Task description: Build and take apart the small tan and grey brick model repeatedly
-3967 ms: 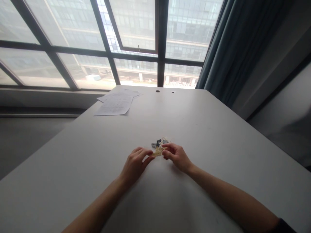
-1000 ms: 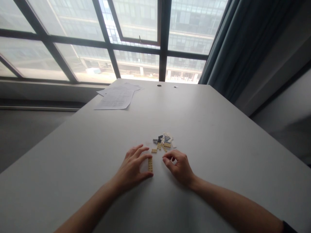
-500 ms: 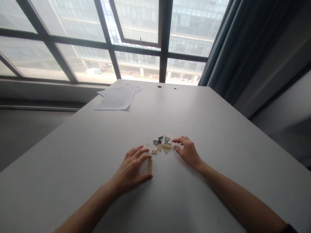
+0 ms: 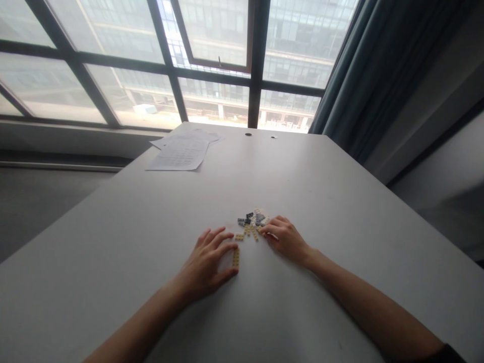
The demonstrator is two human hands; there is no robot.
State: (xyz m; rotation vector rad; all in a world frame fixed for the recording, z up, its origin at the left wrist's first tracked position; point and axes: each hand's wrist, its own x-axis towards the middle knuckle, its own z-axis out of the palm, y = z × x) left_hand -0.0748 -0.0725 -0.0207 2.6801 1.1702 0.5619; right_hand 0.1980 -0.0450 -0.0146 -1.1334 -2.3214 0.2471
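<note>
My left hand [image 4: 207, 259] has its thumb and index finger at the two ends of a long tan building brick [image 4: 236, 258], whose studs face up. The other fingers are loosely spread. A short tan brick [image 4: 239, 237] lies just beyond those fingertips. My right hand [image 4: 285, 238] is closed at the near right of the brick pile, its fingertips pinching a tan brick [image 4: 259, 230] that they partly cover. White bricks [image 4: 257, 212], dark grey bricks [image 4: 249, 217] and more tan bricks [image 4: 247, 230] lie loosely together beside it.
Printed paper sheets [image 4: 179, 151] lie at the far left of the white table [image 4: 302, 176]. Two round holes are near its far edge. Behind stand a large window [image 4: 215, 96] and, to the right, a dark blue curtain [image 4: 351, 75].
My right hand has moved left and slightly nearer, and its fingers have closed on a tan brick. The long tan brick in my left hand has shifted slightly right.
</note>
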